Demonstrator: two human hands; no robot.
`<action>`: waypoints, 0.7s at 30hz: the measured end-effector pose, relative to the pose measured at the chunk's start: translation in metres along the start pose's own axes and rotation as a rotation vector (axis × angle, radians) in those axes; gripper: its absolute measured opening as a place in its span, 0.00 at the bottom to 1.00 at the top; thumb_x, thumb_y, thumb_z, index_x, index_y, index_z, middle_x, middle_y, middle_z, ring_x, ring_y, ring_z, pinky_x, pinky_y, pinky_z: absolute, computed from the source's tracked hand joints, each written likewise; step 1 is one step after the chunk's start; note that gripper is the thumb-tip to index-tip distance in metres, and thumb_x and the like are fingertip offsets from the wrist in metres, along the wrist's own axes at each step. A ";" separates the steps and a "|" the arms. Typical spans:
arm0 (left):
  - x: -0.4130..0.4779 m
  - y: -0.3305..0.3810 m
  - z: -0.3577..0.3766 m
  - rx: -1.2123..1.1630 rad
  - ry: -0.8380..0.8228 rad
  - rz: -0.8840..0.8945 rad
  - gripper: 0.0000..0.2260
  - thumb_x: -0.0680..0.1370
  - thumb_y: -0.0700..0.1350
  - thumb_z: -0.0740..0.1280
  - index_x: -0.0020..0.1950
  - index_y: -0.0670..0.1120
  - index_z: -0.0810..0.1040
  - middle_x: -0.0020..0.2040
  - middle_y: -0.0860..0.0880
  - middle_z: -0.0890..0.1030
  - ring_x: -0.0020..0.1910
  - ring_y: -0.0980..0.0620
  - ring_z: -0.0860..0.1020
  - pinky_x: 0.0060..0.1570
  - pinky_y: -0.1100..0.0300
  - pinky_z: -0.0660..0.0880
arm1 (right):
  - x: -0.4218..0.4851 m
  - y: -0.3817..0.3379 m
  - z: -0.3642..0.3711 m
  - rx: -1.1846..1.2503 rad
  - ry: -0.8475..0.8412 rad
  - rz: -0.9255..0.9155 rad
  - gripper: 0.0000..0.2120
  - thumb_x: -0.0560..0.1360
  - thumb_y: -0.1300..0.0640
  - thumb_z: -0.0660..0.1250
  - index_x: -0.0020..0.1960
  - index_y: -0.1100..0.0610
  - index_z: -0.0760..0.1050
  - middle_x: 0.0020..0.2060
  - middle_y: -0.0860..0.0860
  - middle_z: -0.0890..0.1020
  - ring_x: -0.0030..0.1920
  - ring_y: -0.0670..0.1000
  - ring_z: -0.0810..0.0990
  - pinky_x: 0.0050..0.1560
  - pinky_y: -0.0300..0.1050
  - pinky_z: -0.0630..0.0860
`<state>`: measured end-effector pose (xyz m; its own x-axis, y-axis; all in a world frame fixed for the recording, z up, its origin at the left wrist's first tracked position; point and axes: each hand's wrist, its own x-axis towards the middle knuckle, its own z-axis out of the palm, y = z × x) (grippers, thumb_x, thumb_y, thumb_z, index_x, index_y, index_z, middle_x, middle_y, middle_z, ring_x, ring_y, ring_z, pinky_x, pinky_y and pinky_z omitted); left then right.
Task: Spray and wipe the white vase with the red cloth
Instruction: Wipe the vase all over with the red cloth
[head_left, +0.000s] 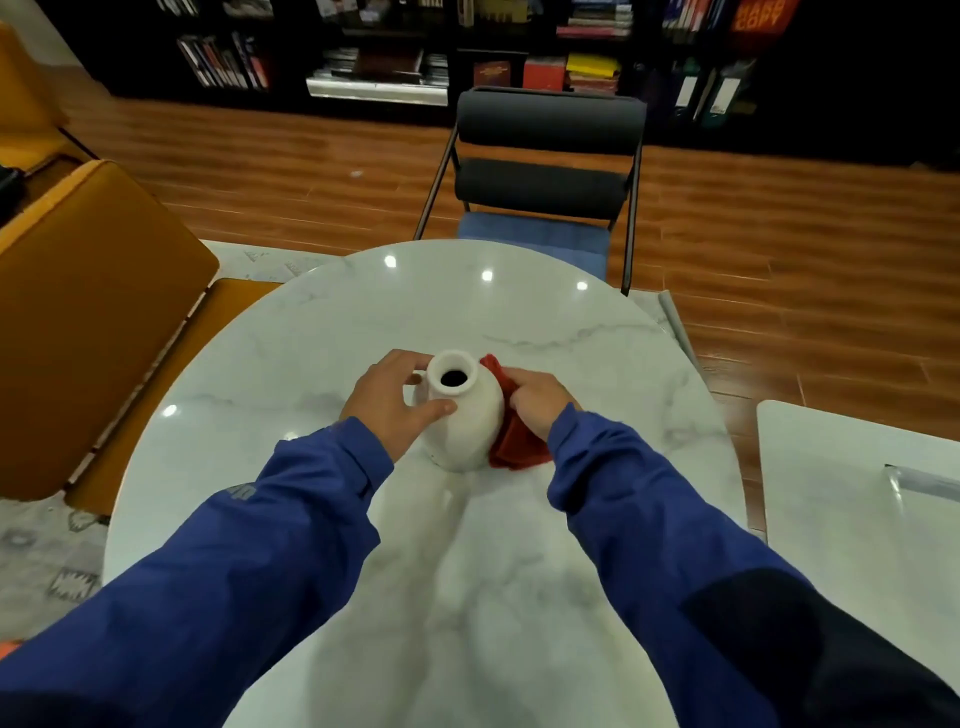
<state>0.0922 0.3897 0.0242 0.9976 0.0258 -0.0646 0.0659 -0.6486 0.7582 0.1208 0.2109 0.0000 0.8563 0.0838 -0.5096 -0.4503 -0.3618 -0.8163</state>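
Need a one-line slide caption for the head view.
Left hand steadies the white vase on the marble table while right hand presses the red cloth against its side.

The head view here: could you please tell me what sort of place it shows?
Probably a home study or reading room: dark bookshelves full of books line the far wall, and a round marble table stands on a wood floor.

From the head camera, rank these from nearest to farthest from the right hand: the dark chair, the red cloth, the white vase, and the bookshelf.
From the right hand:
1. Red cloth, held in that hand, pressed against the vase's right side.
2. White vase, just to its left, at the table's middle.
3. Dark chair, across the table.
4. Bookshelf, along the far wall.
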 end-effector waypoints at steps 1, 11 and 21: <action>0.000 0.000 0.000 0.001 0.001 0.004 0.18 0.70 0.45 0.75 0.57 0.50 0.76 0.58 0.53 0.77 0.55 0.52 0.76 0.53 0.59 0.70 | -0.002 0.009 0.002 0.017 0.016 0.042 0.17 0.73 0.36 0.66 0.57 0.41 0.81 0.54 0.52 0.83 0.53 0.61 0.81 0.47 0.54 0.81; -0.003 0.000 0.002 0.015 0.022 0.004 0.17 0.70 0.47 0.75 0.56 0.53 0.75 0.56 0.57 0.76 0.56 0.53 0.76 0.57 0.52 0.74 | -0.025 0.082 0.036 -0.362 0.234 -0.080 0.21 0.76 0.66 0.58 0.64 0.51 0.76 0.57 0.52 0.79 0.53 0.55 0.77 0.57 0.43 0.75; -0.010 0.006 0.009 -0.013 0.127 -0.087 0.15 0.70 0.47 0.75 0.53 0.52 0.75 0.56 0.54 0.76 0.57 0.50 0.75 0.58 0.54 0.73 | -0.027 0.074 0.027 -1.143 0.121 -0.187 0.30 0.71 0.63 0.65 0.71 0.49 0.66 0.68 0.53 0.63 0.62 0.59 0.66 0.57 0.50 0.70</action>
<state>0.0826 0.3788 0.0236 0.9828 0.1778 -0.0489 0.1518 -0.6295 0.7620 0.0580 0.2069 -0.0541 0.9317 0.1570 -0.3276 0.1225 -0.9847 -0.1236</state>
